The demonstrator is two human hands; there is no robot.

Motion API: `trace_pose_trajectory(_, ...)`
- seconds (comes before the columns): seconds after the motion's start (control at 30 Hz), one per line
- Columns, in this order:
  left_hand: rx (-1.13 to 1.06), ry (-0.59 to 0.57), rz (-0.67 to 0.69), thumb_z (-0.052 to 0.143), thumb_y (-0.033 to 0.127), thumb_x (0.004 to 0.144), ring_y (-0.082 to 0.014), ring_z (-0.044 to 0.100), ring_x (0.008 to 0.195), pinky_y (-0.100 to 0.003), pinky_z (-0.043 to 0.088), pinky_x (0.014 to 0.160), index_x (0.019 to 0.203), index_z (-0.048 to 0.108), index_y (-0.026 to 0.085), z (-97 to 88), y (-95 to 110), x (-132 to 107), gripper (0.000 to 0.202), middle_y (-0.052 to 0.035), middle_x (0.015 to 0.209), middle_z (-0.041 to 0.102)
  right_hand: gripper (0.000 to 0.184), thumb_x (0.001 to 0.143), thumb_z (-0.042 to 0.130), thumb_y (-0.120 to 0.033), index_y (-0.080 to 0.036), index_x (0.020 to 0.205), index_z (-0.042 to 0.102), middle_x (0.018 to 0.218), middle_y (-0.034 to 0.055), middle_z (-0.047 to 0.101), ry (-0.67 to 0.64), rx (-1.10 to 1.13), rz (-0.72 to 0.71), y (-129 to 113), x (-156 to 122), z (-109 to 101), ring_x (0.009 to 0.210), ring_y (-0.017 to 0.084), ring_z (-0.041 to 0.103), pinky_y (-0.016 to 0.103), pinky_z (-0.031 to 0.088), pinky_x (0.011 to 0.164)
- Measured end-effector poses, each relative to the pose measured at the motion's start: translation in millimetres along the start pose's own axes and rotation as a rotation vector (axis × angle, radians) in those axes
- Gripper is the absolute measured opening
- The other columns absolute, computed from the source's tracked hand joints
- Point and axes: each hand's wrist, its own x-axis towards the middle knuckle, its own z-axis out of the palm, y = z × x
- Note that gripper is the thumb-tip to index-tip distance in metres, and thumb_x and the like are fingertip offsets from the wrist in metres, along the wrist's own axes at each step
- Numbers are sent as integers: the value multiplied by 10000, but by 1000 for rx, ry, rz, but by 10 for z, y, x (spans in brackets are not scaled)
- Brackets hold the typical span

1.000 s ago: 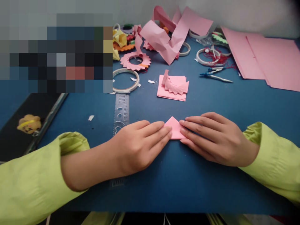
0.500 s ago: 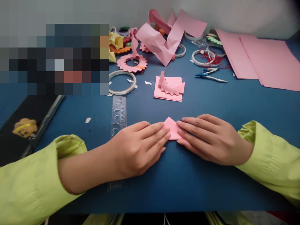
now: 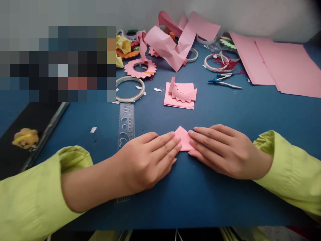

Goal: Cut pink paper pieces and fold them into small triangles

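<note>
A small piece of folded pink paper (image 3: 184, 140) lies on the blue table, its pointed corner facing away from me. My left hand (image 3: 150, 155) has its fingertips closed on the paper's left edge. At the right edge, my right hand (image 3: 227, 149) holds it with the fingers close together and the thumb near the front edge. The hands partly hide the paper's sides. Just beyond them sits a stack of pink squares (image 3: 169, 100), with a partly joined row of folded pink pieces (image 3: 183, 95) on top.
A clear ruler (image 3: 126, 117) passes under my left forearm. Behind lie a tape roll (image 3: 130, 98), a pink paper ring (image 3: 129, 68), crumpled pink paper (image 3: 163, 40), a compass (image 3: 225, 83) and large pink sheets (image 3: 296, 70). A plush charm (image 3: 25, 138) is at left.
The view has shifted very slightly. Both hands stay on the folded paper, and its position and shape look the same.
</note>
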Motion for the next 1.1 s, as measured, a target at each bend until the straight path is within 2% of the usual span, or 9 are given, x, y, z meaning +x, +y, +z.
trace_pose_trajectory(0.57,90,13,12,549,128,889,-298,699,910,-349,619,605,967,683,-5,-68,161,-53,203,-179,985,703,186,863,625,-231,-75,928,702,995,126,723,16,-4,-14,8,-7,11,916,232,691,342,572,691)
trace_pose_trajectory(0.8,6,39,-42,524,124,892,-255,711,837,-328,587,569,881,696,41,-76,118,-25,191,-134,899,737,319,862,625,-364,-58,902,706,985,126,725,28,-9,-19,8,-3,12,903,241,693,348,570,694)
trace_pose_trajectory(0.97,-76,38,-70,512,127,888,-214,672,752,-319,556,562,729,653,100,-77,67,17,214,-90,769,693,419,869,586,-452,-49,905,696,982,144,723,28,-29,-18,-11,-38,13,920,246,681,399,550,795)
trace_pose_trajectory(1.03,-97,33,-63,521,142,887,-197,655,763,-313,560,596,727,633,115,-72,40,13,197,-78,763,672,460,868,568,-493,-55,949,686,1027,148,711,29,-48,-28,-20,-50,3,960,260,664,440,522,845)
trace_pose_trajectory(1.1,-117,21,-55,522,149,887,-179,641,782,-305,566,641,741,621,132,-64,16,4,178,-64,764,656,499,883,526,-524,-86,1088,650,1156,125,668,-3,-63,-56,-27,-50,-9,1069,273,619,467,486,889)
